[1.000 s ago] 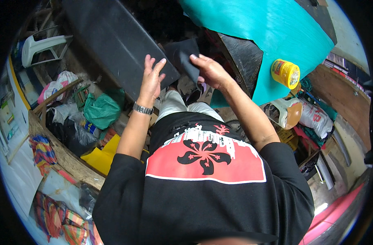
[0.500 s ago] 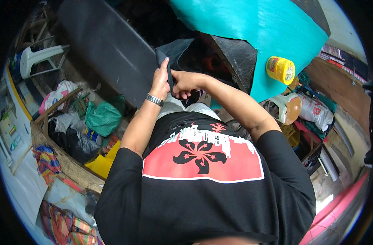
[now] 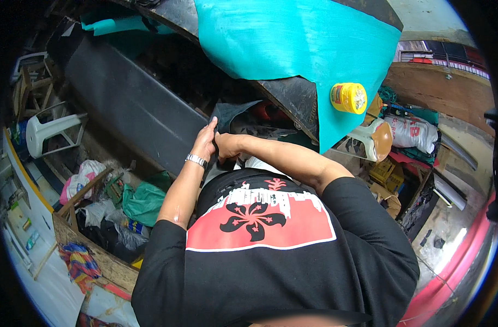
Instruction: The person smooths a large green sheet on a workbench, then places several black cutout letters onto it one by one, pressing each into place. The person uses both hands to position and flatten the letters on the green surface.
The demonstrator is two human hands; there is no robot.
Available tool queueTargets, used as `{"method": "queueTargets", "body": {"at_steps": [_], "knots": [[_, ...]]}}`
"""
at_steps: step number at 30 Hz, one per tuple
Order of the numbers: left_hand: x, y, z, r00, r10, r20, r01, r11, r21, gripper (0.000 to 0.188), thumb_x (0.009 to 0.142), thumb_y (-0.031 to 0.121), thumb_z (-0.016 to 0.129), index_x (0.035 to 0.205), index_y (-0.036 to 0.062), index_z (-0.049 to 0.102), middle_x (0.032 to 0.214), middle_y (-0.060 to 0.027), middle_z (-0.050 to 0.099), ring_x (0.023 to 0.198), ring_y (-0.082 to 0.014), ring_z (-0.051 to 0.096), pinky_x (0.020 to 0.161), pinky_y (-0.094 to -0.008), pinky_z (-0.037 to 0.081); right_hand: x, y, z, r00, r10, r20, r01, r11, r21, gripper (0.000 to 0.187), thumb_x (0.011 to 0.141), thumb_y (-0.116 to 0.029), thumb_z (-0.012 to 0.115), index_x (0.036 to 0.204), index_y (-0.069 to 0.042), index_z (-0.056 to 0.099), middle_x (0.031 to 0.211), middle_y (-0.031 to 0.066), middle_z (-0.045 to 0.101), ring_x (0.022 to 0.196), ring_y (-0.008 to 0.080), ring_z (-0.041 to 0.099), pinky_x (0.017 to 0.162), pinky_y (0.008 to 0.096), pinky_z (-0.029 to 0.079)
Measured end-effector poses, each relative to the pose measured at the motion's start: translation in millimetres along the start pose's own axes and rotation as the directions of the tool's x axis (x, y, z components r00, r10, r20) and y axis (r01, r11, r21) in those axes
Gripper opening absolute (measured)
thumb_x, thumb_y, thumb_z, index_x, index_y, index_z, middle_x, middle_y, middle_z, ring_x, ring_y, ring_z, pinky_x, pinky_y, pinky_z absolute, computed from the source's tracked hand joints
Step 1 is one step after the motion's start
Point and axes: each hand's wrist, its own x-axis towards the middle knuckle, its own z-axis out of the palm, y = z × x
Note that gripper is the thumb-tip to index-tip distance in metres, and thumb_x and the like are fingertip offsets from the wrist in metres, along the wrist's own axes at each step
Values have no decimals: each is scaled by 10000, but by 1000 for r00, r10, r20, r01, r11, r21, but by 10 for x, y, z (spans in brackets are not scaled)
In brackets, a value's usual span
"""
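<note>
A long black padded piece [image 3: 129,98], smooth and seat-like, slants from the upper left down to my hands. At its near end stands a loose flap of dark sheet material [image 3: 232,113]. My left hand [image 3: 204,141], with a metal watch at the wrist, is closed on that dark sheet, its thumb pointing up along it. Close beside it my right hand [image 3: 227,146] has its fingers curled in at the same sheet. Just what the right fingertips hold is hidden behind the hand.
A turquoise sheet [image 3: 281,38] covers a dark board to the upper right, with a yellow tub [image 3: 348,98] on it. Plastic stools [image 3: 50,128] stand at the left and right. Bags, including a green sack [image 3: 145,203], lie behind a wooden beam [image 3: 93,256] at lower left.
The view has shifted, so the turquoise sheet and tub sit farther left. Both hands stay together at the dark sheet; the right hand's fingers are now tucked closer behind it.
</note>
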Motion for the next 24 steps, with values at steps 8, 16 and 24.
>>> {"method": "queueTargets", "body": {"at_steps": [8, 16, 24], "knots": [[-108, 586, -5, 846, 156, 510, 74, 913, -402, 553, 960, 570, 545, 1093, 43, 649, 959, -135, 702, 810, -261, 685, 736, -393, 587, -234, 204, -352, 839, -519, -165, 96, -157, 983, 985, 896, -170, 689, 1560, -53, -29, 797, 146, 697, 466, 74, 450, 471, 224, 377], [-45, 593, 166, 977, 205, -66, -214, 959, -184, 537, 981, 555, 527, 1093, 43, 647, 1004, -78, 684, 845, -219, 650, 729, -375, 555, -175, 27, -457, 991, -127, 30, 104, 908, 406, 611, 785, -23, 711, 1314, 46, 413, 848, 175, 706, 564, 179, 661, 475, 316, 540], [297, 571, 245, 921, 213, -326, -301, 921, -247, 487, 1007, 467, 535, 1100, 0, 636, 1072, -98, 667, 945, -232, 639, 768, -407, 560, -155, 42, -555, 988, -125, -95, 104, 974, -204, 797, 786, 62, 607, 1504, -51, 281, 1073, 250, 691, 847, 350, 728, 565, 416, 575]]}}
